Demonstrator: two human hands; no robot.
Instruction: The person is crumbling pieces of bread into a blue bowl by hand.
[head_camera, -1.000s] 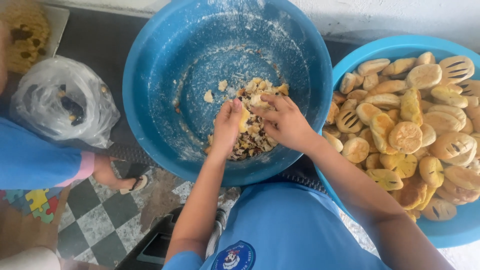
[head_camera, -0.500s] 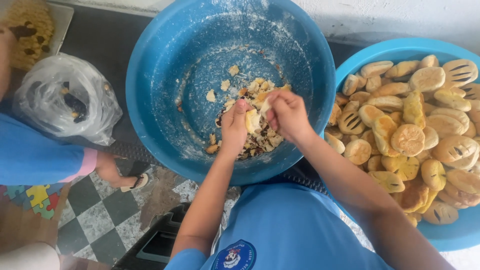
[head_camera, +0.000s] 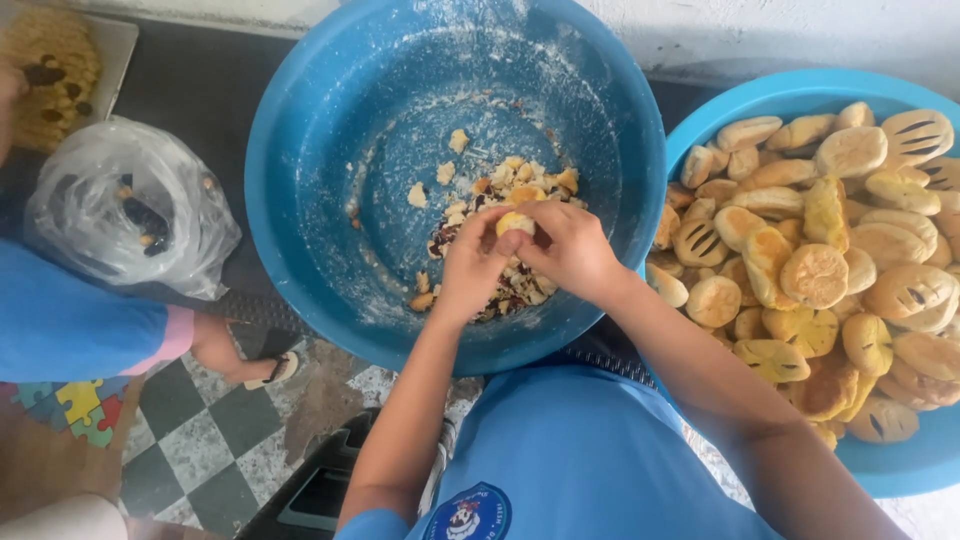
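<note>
Two hands — left hand (head_camera: 472, 262) and right hand (head_camera: 572, 250) — pinched together on one small yellow pastry (head_camera: 515, 222), held low over the crumb heap (head_camera: 500, 240) in the big blue basin (head_camera: 300, 200) so broken bits drop inside, whole pastries (head_camera: 820, 270) waiting at 3 o'clock.

A small pastry (head_camera: 516, 222) is gripped between the left hand (head_camera: 474, 264) and the right hand (head_camera: 572, 250) over a large blue basin (head_camera: 330, 170); broken pastry crumbs (head_camera: 490, 190) are scattered on its floured bottom; a second blue basin (head_camera: 905, 465) of baked pastries (head_camera: 815, 270) is set just beside it; a clear plastic bag (head_camera: 130, 210) is seen well apart.
</note>
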